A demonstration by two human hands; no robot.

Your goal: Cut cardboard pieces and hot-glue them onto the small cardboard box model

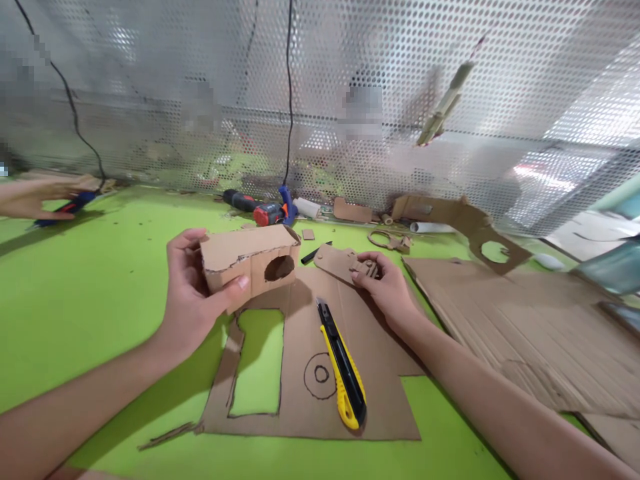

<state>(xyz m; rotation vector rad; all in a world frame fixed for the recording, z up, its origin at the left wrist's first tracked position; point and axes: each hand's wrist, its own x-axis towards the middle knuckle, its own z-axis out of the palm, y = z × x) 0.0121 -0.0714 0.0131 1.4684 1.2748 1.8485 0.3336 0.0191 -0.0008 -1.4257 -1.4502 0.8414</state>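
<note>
My left hand (193, 300) grips a small cardboard box (253, 255) by its left end, thumb along the near side. A round hole is cut in the side facing me. On the right, my right hand (383, 283) pinches a flat cardboard strip (337, 260) with small cardboard pieces stuck on it. Below both hands lies a cardboard sheet (380, 393) with a rectangular cutout and two drawn circles. A yellow and black utility knife (344, 370) rests on that sheet, blade pointing away. Behind the strip is a black pen or marker (315, 253), partly hidden.
Large cardboard sheets (505, 327) cover the right of the green table (90, 287). At the back stand a cordless drill (255, 205), a blue glue gun (287, 205) and a curved cardboard piece (465, 223). A co-worker's hand (55, 197) holds a blue tool far left. A perforated metal screen rises behind.
</note>
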